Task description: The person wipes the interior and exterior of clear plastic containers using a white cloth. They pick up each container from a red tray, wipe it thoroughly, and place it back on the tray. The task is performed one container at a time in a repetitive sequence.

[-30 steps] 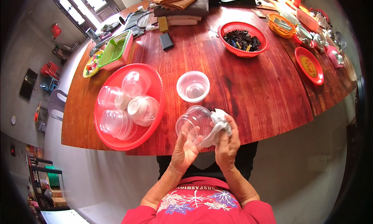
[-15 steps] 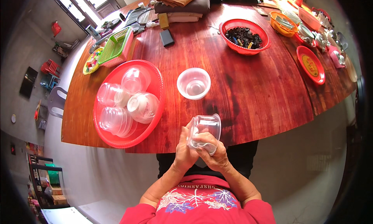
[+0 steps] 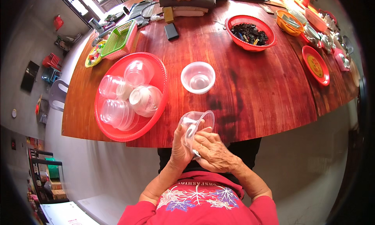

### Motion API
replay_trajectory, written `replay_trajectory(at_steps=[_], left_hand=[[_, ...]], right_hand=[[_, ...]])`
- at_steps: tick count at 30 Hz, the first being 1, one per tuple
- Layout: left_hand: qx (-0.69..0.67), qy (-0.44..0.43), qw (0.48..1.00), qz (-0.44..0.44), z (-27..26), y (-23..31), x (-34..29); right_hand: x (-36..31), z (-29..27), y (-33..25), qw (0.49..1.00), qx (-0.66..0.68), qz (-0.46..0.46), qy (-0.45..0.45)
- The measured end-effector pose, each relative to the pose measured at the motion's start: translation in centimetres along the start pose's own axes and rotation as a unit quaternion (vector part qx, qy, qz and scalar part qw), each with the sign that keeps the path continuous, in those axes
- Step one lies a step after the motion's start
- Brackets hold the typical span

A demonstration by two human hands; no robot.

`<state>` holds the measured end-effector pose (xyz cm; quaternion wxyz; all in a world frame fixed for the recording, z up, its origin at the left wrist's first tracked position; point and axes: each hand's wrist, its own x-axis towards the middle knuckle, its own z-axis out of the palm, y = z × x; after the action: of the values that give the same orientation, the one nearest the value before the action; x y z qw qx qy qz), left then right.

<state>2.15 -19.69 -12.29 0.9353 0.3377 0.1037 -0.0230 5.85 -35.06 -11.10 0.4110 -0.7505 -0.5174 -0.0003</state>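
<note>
Head: clear bowl (image 3: 197,118) between both hands (image 3: 180,150) (image 3: 215,152).

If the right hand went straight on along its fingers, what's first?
The right hand would likely meet the clear plastic bowl, at its inner wall, before the left hand behind it; exact depth is unclear.

Red shirt (image 3: 197,209): pale caps (image 3: 197,183) across chest, partly folded | red plate (image 3: 324,81): marks (image 3: 315,65) mid-plate, illeg. | white panel (image 3: 62,213), btm L: red print (image 3: 73,220) (too tiny)
</note>
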Motion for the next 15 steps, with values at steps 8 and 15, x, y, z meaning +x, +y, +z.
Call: replay_trajectory(at_steps=[8, 15], left_hand=[[-0.005, 0.020, 0.999, 0.033, 0.6, 0.4, 0.6], [-0.036, -0.010, 0.998, -0.055, -0.6, -0.4, 0.4]], right_hand=[[0.1, 2.1, 0.0, 0.983, -0.150, 0.067, 0.084], [1.8, 1.0, -2.3, 0.909, 0.377, 0.134, 0.116]])
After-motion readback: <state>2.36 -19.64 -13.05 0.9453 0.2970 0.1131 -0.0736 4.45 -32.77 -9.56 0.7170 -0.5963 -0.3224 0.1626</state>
